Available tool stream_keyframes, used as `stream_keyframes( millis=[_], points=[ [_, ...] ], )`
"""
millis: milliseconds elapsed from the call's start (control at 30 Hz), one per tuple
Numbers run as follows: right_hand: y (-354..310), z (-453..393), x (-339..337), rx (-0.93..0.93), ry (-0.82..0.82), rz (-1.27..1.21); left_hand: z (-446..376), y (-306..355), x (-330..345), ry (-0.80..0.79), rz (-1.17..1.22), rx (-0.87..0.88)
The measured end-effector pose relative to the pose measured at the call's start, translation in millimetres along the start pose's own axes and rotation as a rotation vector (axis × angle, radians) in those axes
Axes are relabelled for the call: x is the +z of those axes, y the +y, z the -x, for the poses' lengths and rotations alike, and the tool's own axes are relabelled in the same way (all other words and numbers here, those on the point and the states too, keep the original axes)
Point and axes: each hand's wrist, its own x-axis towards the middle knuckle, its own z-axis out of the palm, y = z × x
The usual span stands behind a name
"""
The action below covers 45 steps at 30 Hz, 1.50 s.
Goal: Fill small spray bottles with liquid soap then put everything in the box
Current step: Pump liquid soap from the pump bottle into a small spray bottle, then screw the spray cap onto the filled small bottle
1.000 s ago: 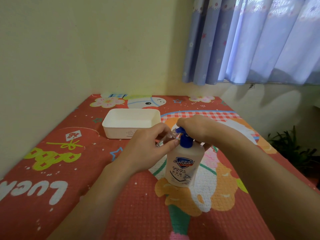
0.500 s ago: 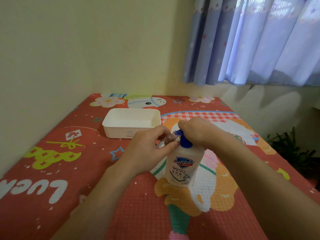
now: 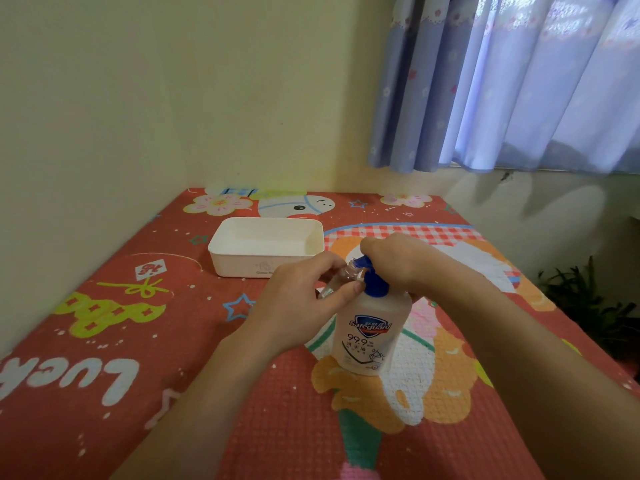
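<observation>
Head view: left hand (image 3: 298, 306) pinches a small clear spray bottle (image 3: 341, 280) at the blue pump (image 3: 372, 277) of the soap bottle (image 3: 372, 336); right hand (image 3: 398, 261) presses the pump. White box (image 3: 266, 251) sits at ten o'clock on the mat (image 3: 104, 341).

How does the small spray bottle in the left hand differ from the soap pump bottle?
The small spray bottle is clear, slim and held tilted off the mat in the left hand; the Safeguard soap pump bottle is far bigger, white and labelled, standing upright on the mat. The small one's neck shows no cap; the pump bottle has a blue pump under the right hand. Both sit outside the white box.
</observation>
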Motion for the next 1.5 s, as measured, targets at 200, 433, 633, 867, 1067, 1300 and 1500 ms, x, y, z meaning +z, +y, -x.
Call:
stream_keyframes(
  millis=[200, 433, 633, 867, 1067, 1300, 1500],
  points=[
    [2, 2, 0, -0.011, 0.038, 0.088, 3, 0, 3, 0.013, 0.021, 0.036],
    [3, 3, 5, 0.112, 0.215, -0.159, 6, 0, 2, 0.020, 0.077, 0.022],
    [4, 3, 5, 0.290, 0.348, -0.653, 9, -2, 0, 0.042, 0.129, 0.000],
    [5, 3, 5, 0.249, 0.515, -0.557, 16, -8, -8, 0.036, 0.160, -0.036],
    [-13, 5, -5, 0.154, 0.666, -0.485, 30, -19, -24, 0.155, 0.130, -0.033],
    [-65, 2, -3, -0.061, 0.855, -0.211, 48, -45, -46, 0.344, 0.102, -0.126],
    [-102, -13, 20, -0.172, 0.783, -0.179, 62, -68, -61, 0.391, 0.112, -0.231]
  ],
)
